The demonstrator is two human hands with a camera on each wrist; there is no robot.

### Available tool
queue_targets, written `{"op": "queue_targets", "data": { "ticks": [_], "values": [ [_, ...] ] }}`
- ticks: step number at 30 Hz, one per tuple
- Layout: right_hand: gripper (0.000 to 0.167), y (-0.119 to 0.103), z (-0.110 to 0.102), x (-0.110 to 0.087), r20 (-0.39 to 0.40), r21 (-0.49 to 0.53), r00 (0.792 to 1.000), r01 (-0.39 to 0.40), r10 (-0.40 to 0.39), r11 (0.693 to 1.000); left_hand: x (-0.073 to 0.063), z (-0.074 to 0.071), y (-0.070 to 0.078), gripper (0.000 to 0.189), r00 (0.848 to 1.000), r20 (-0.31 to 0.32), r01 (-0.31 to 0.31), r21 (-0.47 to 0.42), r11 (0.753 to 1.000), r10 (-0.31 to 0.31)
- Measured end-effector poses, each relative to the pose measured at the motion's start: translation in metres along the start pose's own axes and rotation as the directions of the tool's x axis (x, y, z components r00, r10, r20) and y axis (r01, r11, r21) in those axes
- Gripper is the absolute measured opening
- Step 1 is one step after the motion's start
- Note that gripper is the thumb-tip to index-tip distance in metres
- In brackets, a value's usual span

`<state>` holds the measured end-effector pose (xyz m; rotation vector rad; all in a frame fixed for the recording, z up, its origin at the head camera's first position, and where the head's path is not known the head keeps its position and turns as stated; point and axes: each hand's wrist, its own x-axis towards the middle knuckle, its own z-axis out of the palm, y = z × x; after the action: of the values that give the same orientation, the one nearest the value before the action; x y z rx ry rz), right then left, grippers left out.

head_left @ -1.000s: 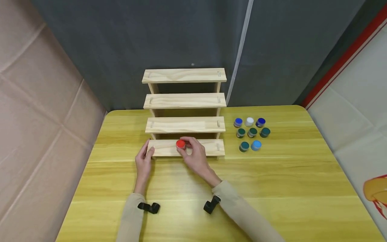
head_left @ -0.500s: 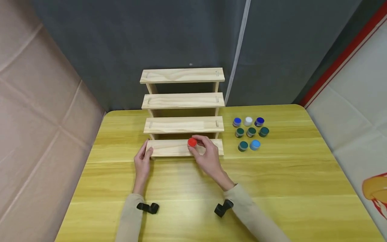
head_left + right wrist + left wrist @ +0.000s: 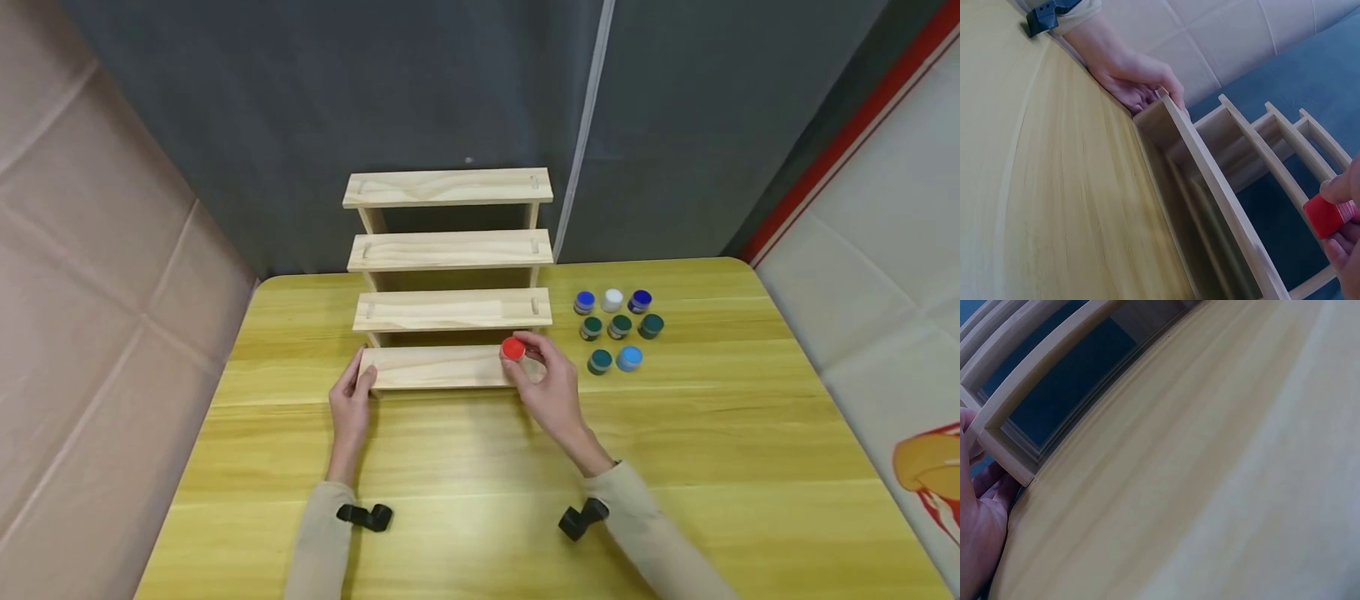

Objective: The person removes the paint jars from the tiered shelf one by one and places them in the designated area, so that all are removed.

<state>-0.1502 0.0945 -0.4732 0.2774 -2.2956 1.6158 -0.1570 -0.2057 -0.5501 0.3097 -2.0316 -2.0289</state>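
Note:
A four-step wooden display rack (image 3: 435, 367) stands at the table's back. My left hand (image 3: 351, 410) grips the left end of its lowest board, thumb on top; the left wrist view shows the hand (image 3: 982, 531) beside the rack's corner post. Between thumb and fingers, my right hand (image 3: 553, 393) pinches a small red jar (image 3: 513, 348) upright near the right end of that same board. Seen from the right wrist, the red jar (image 3: 1324, 215) overlaps the upper boards, and its underside is hidden by the fingers.
Right of the rack stand several small jars: a white-lidded one (image 3: 612, 300), a light blue one (image 3: 630, 358), dark blue ones (image 3: 640, 301) and dark green ones (image 3: 619, 326). A dark grey panel (image 3: 450, 83) rises behind the rack. The wooden table (image 3: 465, 492) spreads in front.
My right hand has moved right along the lowest board with the red jar, from near its middle to near its right end. My left hand keeps its hold on the left end.

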Motion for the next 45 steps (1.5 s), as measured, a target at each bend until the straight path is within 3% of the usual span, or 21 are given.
{"op": "queue_targets", "data": {
  "ticks": [5,12,19,22,29,33,39,45],
  "values": [
    [0.039,0.007,-0.01,0.0,-0.053,0.001,0.998,0.029,-0.029,1.0,0.003,0.0,-0.012,0.045,0.999,-0.022,-0.026,0.004,1.0,0.026],
    [0.04,0.013,-0.025,0.002,-0.159,0.002,0.984,0.077,-0.075,0.997,0.003,0.0,-0.015,0.045,0.998,-0.034,-0.043,0.018,0.999,0.044],
    [0.039,-0.012,-0.046,0.0,-0.214,-0.018,0.974,0.07,-0.072,0.997,0.005,0.0,-0.013,0.046,0.999,-0.024,-0.039,0.013,0.999,0.039],
    [0.038,-0.013,-0.056,0.0,-0.233,-0.017,0.971,0.054,-0.057,0.998,0.004,0.0,-0.013,0.046,0.999,-0.016,-0.044,0.009,0.999,0.044],
    [0.039,0.019,-0.076,0.0,-0.279,-0.019,0.96,0.013,-0.018,1.0,0.003,-0.001,-0.012,0.046,0.999,-0.013,-0.044,0.014,0.999,0.044],
    [0.041,0.04,-0.088,0.0,-0.29,-0.009,0.956,-0.037,0.033,0.999,0.0,0.0,-0.004,0.047,0.999,-0.007,-0.037,0.01,0.999,0.037],
    [0.04,0.051,-0.103,-0.003,-0.311,-0.036,0.946,-0.106,0.09,0.994,0.002,-0.002,-0.009,0.046,0.999,-0.014,-0.029,0.021,0.999,0.029],
    [0.039,0.064,-0.119,-0.003,-0.365,-0.088,0.929,-0.097,0.058,0.991,-0.008,0.003,0.014,0.047,0.999,-0.005,-0.045,0.015,0.999,0.045]
  ]
}}
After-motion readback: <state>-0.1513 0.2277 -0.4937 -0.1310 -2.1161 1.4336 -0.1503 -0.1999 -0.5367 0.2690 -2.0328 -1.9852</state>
